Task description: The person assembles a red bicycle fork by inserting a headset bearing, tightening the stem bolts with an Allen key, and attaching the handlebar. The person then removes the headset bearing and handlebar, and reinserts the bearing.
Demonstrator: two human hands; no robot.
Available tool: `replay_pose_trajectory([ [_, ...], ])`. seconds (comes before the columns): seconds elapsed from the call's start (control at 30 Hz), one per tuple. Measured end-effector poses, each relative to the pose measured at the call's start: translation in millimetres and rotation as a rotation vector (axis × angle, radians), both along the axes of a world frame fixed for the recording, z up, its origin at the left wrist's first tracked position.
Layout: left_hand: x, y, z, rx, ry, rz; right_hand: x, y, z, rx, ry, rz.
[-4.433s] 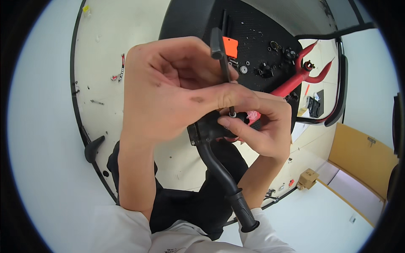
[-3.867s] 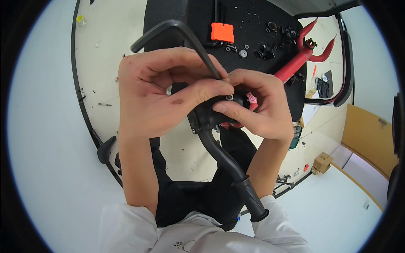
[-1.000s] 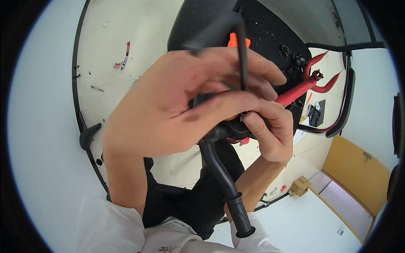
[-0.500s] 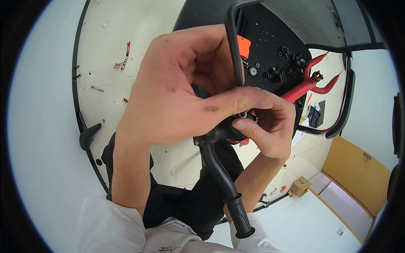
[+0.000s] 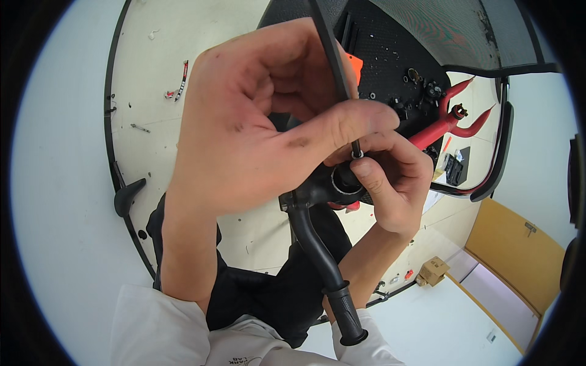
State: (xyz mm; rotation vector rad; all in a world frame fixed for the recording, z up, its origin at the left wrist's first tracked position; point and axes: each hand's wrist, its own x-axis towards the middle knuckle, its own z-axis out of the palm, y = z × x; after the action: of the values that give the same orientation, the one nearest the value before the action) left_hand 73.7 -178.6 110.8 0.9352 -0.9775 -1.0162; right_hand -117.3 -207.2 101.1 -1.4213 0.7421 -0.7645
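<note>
The left hand (image 5: 256, 122) pinches a thin black hex key (image 5: 332, 61) between thumb and forefinger, its tip at the black handlebar (image 5: 317, 244) clamp. Just right of the clamp, the right hand (image 5: 390, 177) grips it with curled fingers. Below the clamp the bar's grip end hangs free over the white table (image 5: 152, 79) edge.

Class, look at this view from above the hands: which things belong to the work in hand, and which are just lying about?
In hand:
left hand gripping a thin black key
right hand steadying a black handlebar piece

Lying about:
red frame part
orange block
small cardboard box
red-handled tool
</note>
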Motion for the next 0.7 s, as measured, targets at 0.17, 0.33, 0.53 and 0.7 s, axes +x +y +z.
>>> replay_pose_trajectory([
  [0.17,3,1,-2,-0.066,0.061,0.162,0,-1,-2,0.024,-0.033,-0.063],
  [0.33,14,-1,-13,-0.014,-0.039,0.198,2,-2,-5,0.065,-0.047,-0.142],
  [0.53,12,-2,-9,0.001,-0.064,0.17,5,-3,-9,0.089,-0.112,-0.175],
  [0.7,8,6,7,0.233,0.117,-0.157,12,-3,-8,0.149,-0.146,-0.245],
])
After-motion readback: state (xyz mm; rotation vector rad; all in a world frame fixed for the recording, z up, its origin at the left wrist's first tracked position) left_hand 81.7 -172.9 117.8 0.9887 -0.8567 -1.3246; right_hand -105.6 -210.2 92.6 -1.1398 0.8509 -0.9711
